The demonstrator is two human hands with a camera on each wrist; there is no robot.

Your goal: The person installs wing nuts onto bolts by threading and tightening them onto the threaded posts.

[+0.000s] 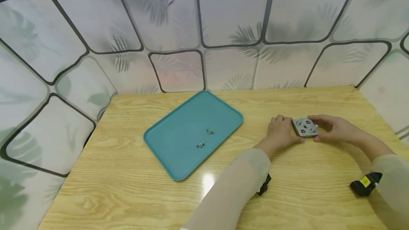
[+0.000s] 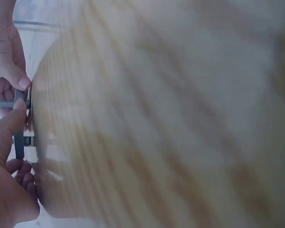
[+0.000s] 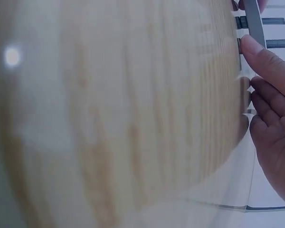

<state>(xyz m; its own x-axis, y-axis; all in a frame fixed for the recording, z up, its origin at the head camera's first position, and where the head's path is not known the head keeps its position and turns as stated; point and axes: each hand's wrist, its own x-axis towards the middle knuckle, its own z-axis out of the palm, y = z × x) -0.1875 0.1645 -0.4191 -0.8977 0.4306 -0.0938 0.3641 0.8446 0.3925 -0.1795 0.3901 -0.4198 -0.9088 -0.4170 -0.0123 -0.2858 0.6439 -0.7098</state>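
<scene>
A grey metal plate (image 1: 308, 131) with several round holes lies level at the right side of the table. Bolts stand up through it; their threaded shanks (image 3: 279, 43) show above the plate in the right wrist view, and their heads (image 2: 28, 141) are below it in the left wrist view. My left hand (image 1: 280, 133) grips the plate's left edge between thumb and fingers. From the opposite side, my right hand (image 1: 340, 129) holds the right edge the same way. Two small metal wing nuts (image 1: 200, 145) lie apart on a teal tray (image 1: 169, 134).
The tray rests at an angle on the wooden table (image 1: 121, 176), left of both hands. Behind the table hangs a patterned curtain or wall covering (image 1: 230, 13). Black wrist devices (image 1: 365, 184) are worn at both sleeves.
</scene>
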